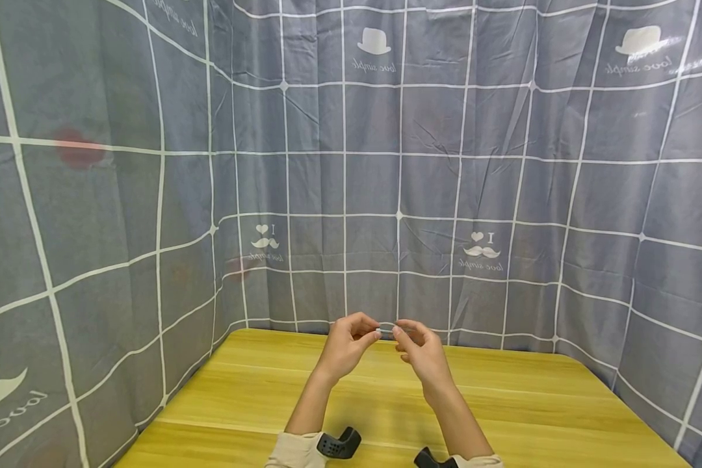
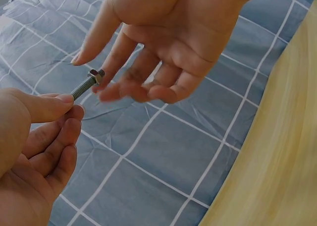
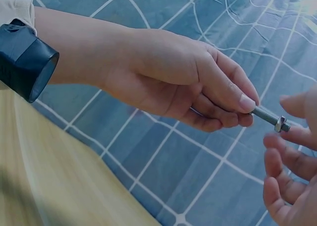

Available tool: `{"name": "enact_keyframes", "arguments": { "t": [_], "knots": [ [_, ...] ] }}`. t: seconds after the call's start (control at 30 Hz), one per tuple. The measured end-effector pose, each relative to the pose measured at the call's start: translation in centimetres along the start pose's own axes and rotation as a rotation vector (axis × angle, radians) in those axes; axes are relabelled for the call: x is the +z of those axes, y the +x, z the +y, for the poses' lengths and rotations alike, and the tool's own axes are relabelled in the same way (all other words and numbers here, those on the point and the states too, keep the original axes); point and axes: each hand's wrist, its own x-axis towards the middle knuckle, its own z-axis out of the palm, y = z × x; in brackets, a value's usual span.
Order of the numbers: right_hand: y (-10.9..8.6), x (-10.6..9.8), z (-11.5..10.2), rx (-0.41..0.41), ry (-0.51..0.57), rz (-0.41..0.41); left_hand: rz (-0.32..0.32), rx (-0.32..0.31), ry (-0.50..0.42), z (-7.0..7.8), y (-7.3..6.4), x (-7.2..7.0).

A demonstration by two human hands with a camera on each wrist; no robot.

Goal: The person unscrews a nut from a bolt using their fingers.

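Observation:
My left hand [image 1: 342, 348] pinches a threaded metal bolt [image 2: 81, 90] between thumb and forefinger, its free end pointing toward the other hand. A hex nut [image 2: 96, 77] sits on the threads close to that free end. Facing it is my right hand [image 1: 424, 354], thumb and fingers apart and loosely bent around the bolt's end. In the right wrist view, the nut [image 3: 280, 124] lies between the right thumb and fingers; whether the forefinger touches the bolt tip I cannot tell. The bolt's other end is hidden in the left fingers.
Both hands are raised above a yellow wood-grain table [image 1: 257, 390]. Grey curtains [image 1: 374, 188] with white grid lines stand behind the table and along both sides. A black device [image 1: 340, 443] is worn on the left wrist, another [image 1: 433, 459] on the right.

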Motion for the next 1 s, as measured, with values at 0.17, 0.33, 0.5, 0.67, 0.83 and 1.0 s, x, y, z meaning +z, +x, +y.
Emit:
{"name": "enact_keyframes", "arguments": {
  "t": [0.17, 0.33, 0.5, 0.67, 0.83, 1.0],
  "knots": [
    [-0.04, -0.06, 0.01, -0.024, -0.002, 0.007, 0.002, -0.003, -0.001, 0.05, -0.04, 0.04],
    [-0.13, -0.15, 0.03, -0.031, 0.011, -0.013, 0.005, -0.010, -0.005, 0.02, -0.10, 0.02],
    [-0.04, -0.05, 0.02, -0.002, -0.021, 0.008, 0.003, -0.007, -0.003, -0.02, -0.03, 0.02],
    [0.14, -0.03, 0.00, -0.007, -0.017, 0.006, 0.002, -0.007, -0.004, -0.01, 0.06, -0.04],
    [0.05, -0.16, -0.03, -0.034, -0.001, -0.028, -0.001, -0.010, 0.000, -0.01, 0.04, -0.11],
    [-0.09, -0.11, 0.01, -0.009, -0.015, -0.028, -0.005, -0.005, 0.000, -0.01, 0.00, -0.08]
  ]
}}
